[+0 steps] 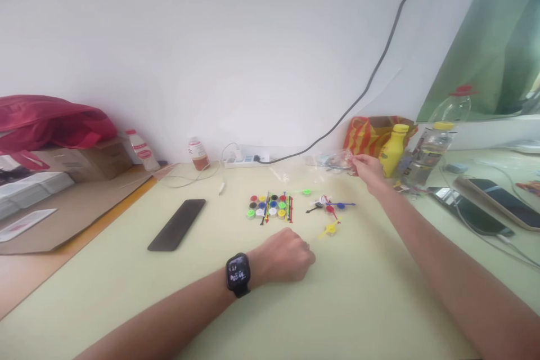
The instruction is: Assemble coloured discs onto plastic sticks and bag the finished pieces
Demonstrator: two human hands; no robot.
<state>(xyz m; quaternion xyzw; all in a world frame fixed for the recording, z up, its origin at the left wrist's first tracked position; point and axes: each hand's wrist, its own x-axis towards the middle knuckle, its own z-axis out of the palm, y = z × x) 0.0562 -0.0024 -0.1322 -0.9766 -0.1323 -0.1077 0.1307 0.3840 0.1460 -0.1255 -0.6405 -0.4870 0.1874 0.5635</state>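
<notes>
Left grip (284,259) was curled, contents hidden; I saw discs (273,211) and arrows (288,208) lined up just beyond it, apparently done. Loose pieces (329,210) between grips looked pending. Right grip (369,173) pinched clear plastic (337,161).

The right hand (366,169) is pinching a clear bag (333,161) beside the yellow bottle (393,152), while the left hand (289,256) is making a loose fist. Beyond it, discs (273,212) and arrows (291,211) are lying in rows, and a black phone (176,225) is lying to their left.
</notes>
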